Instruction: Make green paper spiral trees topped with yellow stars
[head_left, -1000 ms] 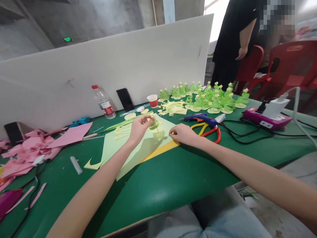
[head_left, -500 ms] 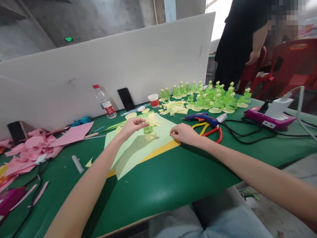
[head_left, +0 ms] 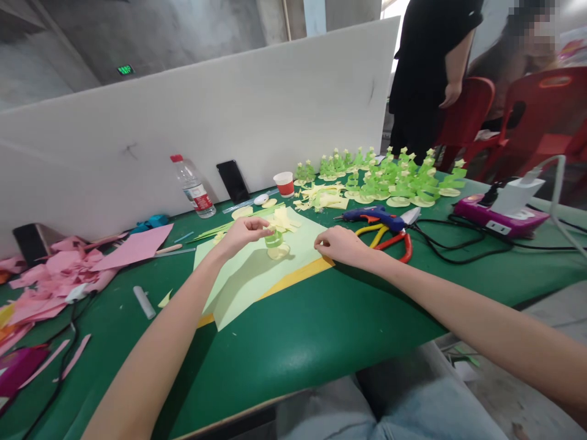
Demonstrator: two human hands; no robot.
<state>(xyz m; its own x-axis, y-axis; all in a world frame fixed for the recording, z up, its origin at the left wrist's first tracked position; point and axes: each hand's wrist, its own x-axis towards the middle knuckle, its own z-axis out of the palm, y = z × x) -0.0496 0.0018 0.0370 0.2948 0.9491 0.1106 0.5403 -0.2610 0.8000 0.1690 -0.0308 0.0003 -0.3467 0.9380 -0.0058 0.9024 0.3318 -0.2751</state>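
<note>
The right hand curls loosely at the edge of the pale sheet, and I cannot tell if it holds something. On this sheet stands the paper spiral, its top pinched by the left hand; a sideways pull could tip it

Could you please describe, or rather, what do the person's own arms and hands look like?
The left hand and right hand are ungloved, and both forearms are bare, with no sleeve, watch or bracelet showing. Fingernails are too small to judge.
</note>
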